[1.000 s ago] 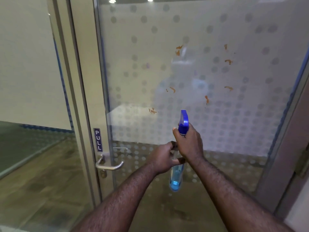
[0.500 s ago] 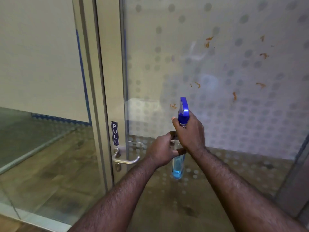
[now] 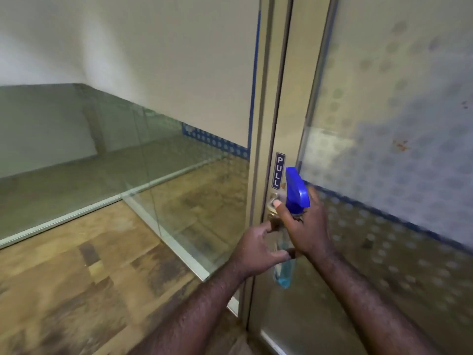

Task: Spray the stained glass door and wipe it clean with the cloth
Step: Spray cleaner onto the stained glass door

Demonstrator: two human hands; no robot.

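Observation:
A clear spray bottle (image 3: pixel 282 274) with blue liquid and a blue trigger head (image 3: pixel 296 188) is held upright in front of the door frame. My right hand (image 3: pixel 305 230) grips its neck just under the head. My left hand (image 3: pixel 258 248) is wrapped around the bottle's body lower down. The frosted, dotted glass door (image 3: pixel 399 103) fills the right side; an orange-brown stain (image 3: pixel 400 145) shows on it, and another small one (image 3: pixel 465 105) sits at the right edge. No cloth is in view.
A "PULL" sign (image 3: pixel 279 170) sits on the door frame (image 3: pixel 280 73), with the metal handle (image 3: pixel 271 204) partly hidden behind my hands. A fixed glass panel (image 3: pixel 143 129) stands to the left. Wooden floor (image 3: pixel 76 283) lies below.
The view has swung left, so the door and its stains have slid to the right edge. Both hands keep the same hold on the bottle, now in front of the handle.

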